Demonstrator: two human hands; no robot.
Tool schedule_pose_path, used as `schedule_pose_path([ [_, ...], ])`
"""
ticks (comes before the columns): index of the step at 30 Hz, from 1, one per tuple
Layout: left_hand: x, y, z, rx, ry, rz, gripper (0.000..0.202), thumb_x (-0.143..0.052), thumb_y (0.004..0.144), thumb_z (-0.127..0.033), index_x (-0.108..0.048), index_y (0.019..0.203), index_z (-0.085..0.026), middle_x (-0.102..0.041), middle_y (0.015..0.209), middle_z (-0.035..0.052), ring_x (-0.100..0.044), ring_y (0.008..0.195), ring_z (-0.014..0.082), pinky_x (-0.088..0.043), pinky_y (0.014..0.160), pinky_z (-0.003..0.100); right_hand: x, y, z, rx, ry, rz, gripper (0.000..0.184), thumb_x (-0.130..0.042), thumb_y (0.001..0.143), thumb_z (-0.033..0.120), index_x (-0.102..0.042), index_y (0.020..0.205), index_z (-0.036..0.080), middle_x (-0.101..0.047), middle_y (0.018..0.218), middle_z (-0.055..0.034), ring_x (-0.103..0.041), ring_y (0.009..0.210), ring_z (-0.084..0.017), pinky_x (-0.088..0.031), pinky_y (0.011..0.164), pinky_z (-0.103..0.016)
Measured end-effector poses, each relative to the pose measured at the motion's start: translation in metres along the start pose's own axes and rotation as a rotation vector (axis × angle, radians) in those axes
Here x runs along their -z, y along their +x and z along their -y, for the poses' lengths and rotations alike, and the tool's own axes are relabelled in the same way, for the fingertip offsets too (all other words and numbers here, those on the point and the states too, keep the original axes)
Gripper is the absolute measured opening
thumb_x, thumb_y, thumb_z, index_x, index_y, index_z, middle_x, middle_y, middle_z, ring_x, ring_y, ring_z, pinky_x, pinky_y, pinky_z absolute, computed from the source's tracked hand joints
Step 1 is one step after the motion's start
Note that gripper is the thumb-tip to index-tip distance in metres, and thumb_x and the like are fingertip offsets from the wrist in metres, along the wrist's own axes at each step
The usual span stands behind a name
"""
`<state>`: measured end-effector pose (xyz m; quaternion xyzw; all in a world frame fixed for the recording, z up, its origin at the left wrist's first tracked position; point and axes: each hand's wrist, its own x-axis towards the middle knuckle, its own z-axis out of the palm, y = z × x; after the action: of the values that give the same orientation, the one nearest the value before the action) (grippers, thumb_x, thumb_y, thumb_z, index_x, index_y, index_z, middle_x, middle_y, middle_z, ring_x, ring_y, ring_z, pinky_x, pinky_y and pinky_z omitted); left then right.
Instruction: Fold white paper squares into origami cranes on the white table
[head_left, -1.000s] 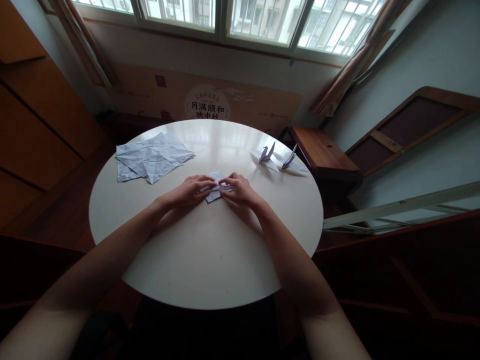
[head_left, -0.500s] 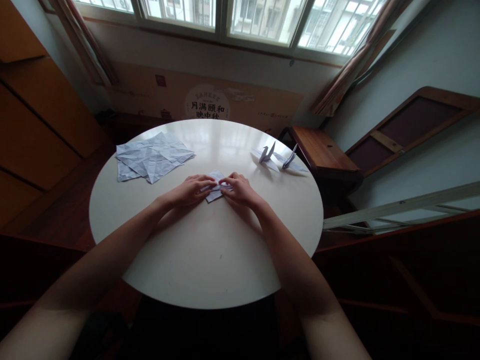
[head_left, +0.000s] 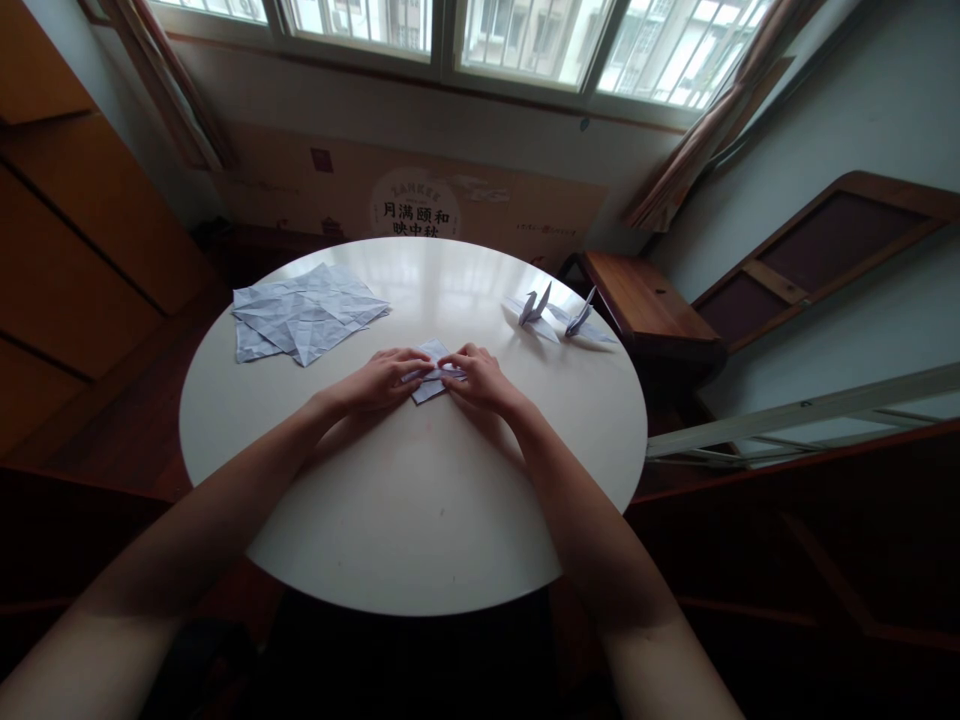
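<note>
A small piece of folded white paper (head_left: 431, 391) lies on the round white table (head_left: 405, 500), partly hidden by my fingers. My left hand (head_left: 386, 378) is at its left side, fingers curled and closed on the paper. From the right, my right hand (head_left: 478, 378) grips the paper's other side between thumb and fingers. The fingertips of both hands almost meet over its middle. Two folded paper cranes, a nearer one (head_left: 532, 310) and one farther right (head_left: 580, 322), stand at the table's right edge. A stack of creased paper sheets (head_left: 304, 310) lies at the back left.
A wooden side table (head_left: 637, 295) stands beyond the round table on the right. Behind is a printed panel (head_left: 480, 195) under a barred window (head_left: 525, 45). Orange-brown cabinets (head_left: 82, 230) rise on the left. A wooden frame (head_left: 817, 250) is at the right wall.
</note>
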<state>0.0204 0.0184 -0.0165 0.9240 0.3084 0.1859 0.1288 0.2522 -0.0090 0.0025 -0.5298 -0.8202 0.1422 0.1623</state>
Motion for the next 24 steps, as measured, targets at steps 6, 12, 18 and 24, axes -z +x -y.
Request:
schedule_pose_path([
  [6, -0.0005, 0.0001, 0.0004, -0.011, -0.001, -0.01, 0.038, -0.044, 0.099, -0.037, -0.059, 0.132, -0.027, -0.057, 0.135, 0.0061, -0.054, 0.122, 0.0252, -0.037, 0.107, 0.041, -0.0021, 0.0012, -0.0016, 0.001, -0.014, -0.003, 0.032, -0.061, 0.09, 0.035, -0.067, 0.12, 0.026, -0.058, 0.112, -0.0085, -0.052, 0.107, -0.026, -0.037, 0.098, -0.041],
  [12, -0.0007, 0.0, 0.0008, -0.014, 0.001, -0.007, 0.038, -0.044, 0.099, -0.037, -0.059, 0.132, -0.026, -0.057, 0.135, 0.0067, -0.054, 0.122, 0.0254, -0.036, 0.107, 0.042, -0.003, 0.0013, -0.0028, 0.006, -0.017, -0.003, 0.032, -0.061, 0.09, 0.036, -0.067, 0.12, 0.026, -0.058, 0.111, -0.0082, -0.052, 0.106, -0.026, -0.037, 0.097, -0.041],
  [18, -0.0014, -0.0003, 0.0018, -0.017, 0.009, -0.007, 0.038, -0.044, 0.099, -0.036, -0.058, 0.132, -0.026, -0.057, 0.135, 0.0067, -0.053, 0.122, 0.0248, -0.036, 0.107, 0.041, -0.0033, 0.0014, -0.0034, 0.009, -0.019, -0.003, 0.032, -0.061, 0.09, 0.036, -0.067, 0.12, 0.027, -0.058, 0.112, -0.0083, -0.052, 0.107, -0.025, -0.037, 0.097, -0.041],
  [24, 0.0002, -0.0004, 0.0003, -0.002, 0.006, 0.005, 0.038, -0.044, 0.099, -0.037, -0.058, 0.133, -0.027, -0.056, 0.135, 0.0066, -0.053, 0.123, 0.025, -0.036, 0.108, 0.042, -0.0029, 0.0014, -0.0033, 0.008, -0.009, 0.0, 0.033, -0.059, 0.09, 0.036, -0.067, 0.121, 0.027, -0.057, 0.112, -0.0085, -0.052, 0.107, -0.026, -0.037, 0.097, -0.041],
])
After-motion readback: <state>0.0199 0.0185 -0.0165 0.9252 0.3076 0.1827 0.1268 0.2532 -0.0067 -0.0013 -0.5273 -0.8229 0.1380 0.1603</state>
